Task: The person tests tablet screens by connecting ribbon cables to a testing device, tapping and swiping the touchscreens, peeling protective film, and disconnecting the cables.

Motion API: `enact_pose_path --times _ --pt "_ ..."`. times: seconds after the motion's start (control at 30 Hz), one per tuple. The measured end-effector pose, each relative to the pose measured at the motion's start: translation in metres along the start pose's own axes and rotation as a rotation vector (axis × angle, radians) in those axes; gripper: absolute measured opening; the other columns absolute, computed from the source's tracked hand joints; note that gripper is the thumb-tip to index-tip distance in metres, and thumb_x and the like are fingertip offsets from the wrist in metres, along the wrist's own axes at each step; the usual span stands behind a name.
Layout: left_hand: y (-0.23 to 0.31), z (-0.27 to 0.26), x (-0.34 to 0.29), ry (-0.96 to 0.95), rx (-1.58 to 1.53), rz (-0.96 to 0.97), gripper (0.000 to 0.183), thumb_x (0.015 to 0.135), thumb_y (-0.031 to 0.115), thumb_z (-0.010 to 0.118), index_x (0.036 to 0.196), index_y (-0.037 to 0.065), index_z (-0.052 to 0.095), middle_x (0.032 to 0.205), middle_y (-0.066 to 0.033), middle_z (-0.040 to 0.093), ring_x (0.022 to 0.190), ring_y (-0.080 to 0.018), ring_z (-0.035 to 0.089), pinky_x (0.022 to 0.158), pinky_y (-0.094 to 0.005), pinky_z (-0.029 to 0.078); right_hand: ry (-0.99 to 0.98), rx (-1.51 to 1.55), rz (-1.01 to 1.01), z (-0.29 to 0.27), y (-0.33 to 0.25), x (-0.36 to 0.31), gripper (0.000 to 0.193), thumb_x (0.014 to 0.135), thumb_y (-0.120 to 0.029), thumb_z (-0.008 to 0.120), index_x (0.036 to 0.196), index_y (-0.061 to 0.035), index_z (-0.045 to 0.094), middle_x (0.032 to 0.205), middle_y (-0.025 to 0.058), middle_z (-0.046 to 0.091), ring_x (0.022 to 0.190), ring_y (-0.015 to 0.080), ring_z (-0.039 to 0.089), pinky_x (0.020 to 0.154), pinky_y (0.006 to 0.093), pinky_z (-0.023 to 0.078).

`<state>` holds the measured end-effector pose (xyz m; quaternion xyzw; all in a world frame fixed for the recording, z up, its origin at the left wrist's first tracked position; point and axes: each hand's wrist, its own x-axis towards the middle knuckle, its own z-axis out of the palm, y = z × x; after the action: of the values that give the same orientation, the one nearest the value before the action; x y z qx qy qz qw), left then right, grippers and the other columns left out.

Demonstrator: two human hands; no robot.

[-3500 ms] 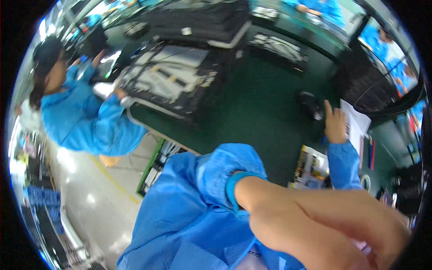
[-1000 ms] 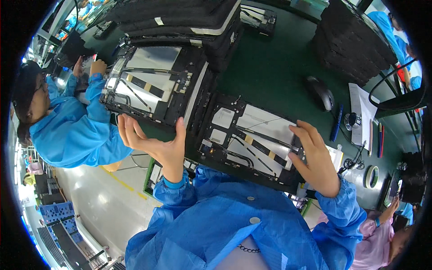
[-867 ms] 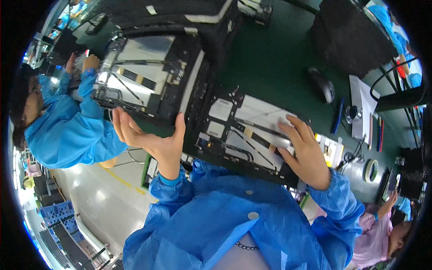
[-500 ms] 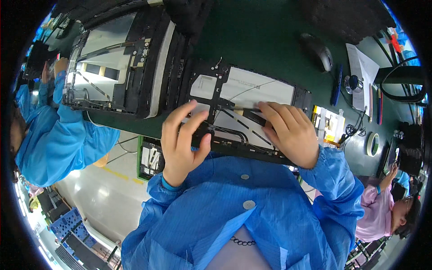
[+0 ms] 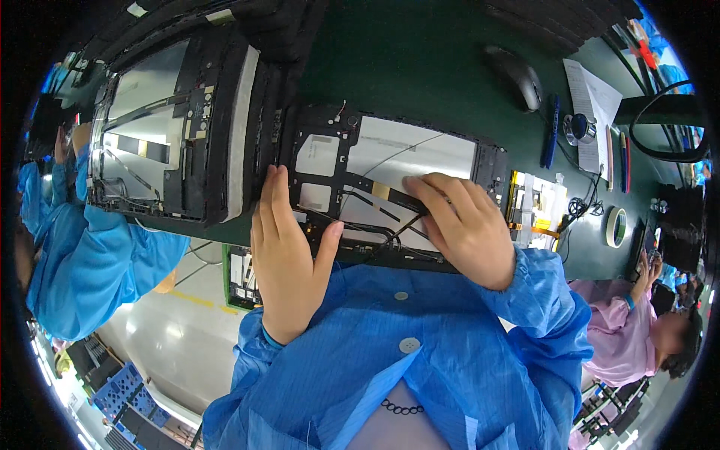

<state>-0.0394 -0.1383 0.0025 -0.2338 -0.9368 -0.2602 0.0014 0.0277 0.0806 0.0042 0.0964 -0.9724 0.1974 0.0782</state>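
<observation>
**Both hands flat on an opened panel at a green workbench**

Green matting (image 5: 420, 67) covers the workbench where a person in a blue smock presses 2 bare hands on an opened display panel (image 5: 390, 187), which lies at the bench's near edge, directly in front of the wearer. At 7 o'clock from the panel's centre, the left hand (image 5: 285, 255) lies open, palm down, fingers stretched toward 12 o'clock over the black frame at the panel's left end, thumb spread across its near edge; it grips nothing. At 4 o'clock, the right hand (image 5: 465, 225) rests on the silver backplate, fingers bent, their tips on a black cable strip (image 5: 397, 199); whether they pinch it cannot be told. Touching the panel at 9 o'clock sits a stack of similar panels (image 5: 180, 127), backs up. At 3 o'clock, just beside the panel, lies a small yellow-and-white board (image 5: 536, 206). Farther out, at 1 o'clock, are a black mouse (image 5: 517, 75), a blue pen (image 5: 551, 131), a paper sheet (image 5: 592, 112) and, toward 3 o'clock, a tape roll (image 5: 616, 226). Co-workers sit at both bench ends, a blue sleeve (image 5: 82, 255) at 9 o'clock, a pink smock (image 5: 615, 337) at 4 o'clock.
</observation>
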Motion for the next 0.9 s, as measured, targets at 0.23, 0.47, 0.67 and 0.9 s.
enact_pose_path --times 0.23,0.47,0.67,0.9 --pt "0.013 0.006 -0.004 -0.008 0.015 -0.010 0.070 0.086 0.032 0.056 0.141 0.000 0.026 0.141 -0.0235 0.032 0.128 -0.0411 0.033 0.106 -0.0461 0.025 0.025 0.018 -0.002 0.008 -0.012 -0.001 0.047 0.072 -0.009 0.056 0.119 -0.0012 0.053 0.105 0.0105 0.056 0.091 0.0243 0.055 0.081 0.0323 0.046" --pt "0.008 -0.002 -0.009 -0.039 -0.166 -0.043 0.065 0.088 0.032 0.054 0.138 -0.002 0.031 0.138 -0.0240 0.038 0.128 -0.0387 0.034 0.107 -0.0438 0.023 0.122 0.153 0.062 -0.005 -0.007 -0.007 0.050 0.058 -0.006 0.071 0.106 -0.0086 0.058 0.084 0.0052 0.055 0.080 0.0242 0.054 0.072 0.0340 0.039" --pt "-0.005 0.001 -0.005 -0.070 -0.169 -0.127 0.054 0.093 0.025 0.048 0.142 0.010 0.031 0.140 -0.0186 0.037 0.125 -0.0344 0.039 0.103 -0.0411 0.031 0.514 0.381 0.442 -0.026 0.021 -0.044 0.019 0.077 0.000 0.062 0.094 -0.0065 0.063 0.109 0.0131 0.055 0.098 0.0298 0.056 0.086 0.0374 0.044" --pt "-0.032 0.012 -0.006 -0.129 -0.387 -0.198 0.053 0.096 0.028 0.043 0.145 0.018 0.027 0.143 -0.0161 0.034 0.125 -0.0318 0.039 0.103 -0.0397 0.033 0.547 0.559 0.603 -0.007 0.018 -0.076 0.030 0.082 -0.003 0.059 0.111 -0.0042 0.054 0.112 0.0182 0.058 0.107 0.0356 0.055 0.088 0.0397 0.045"
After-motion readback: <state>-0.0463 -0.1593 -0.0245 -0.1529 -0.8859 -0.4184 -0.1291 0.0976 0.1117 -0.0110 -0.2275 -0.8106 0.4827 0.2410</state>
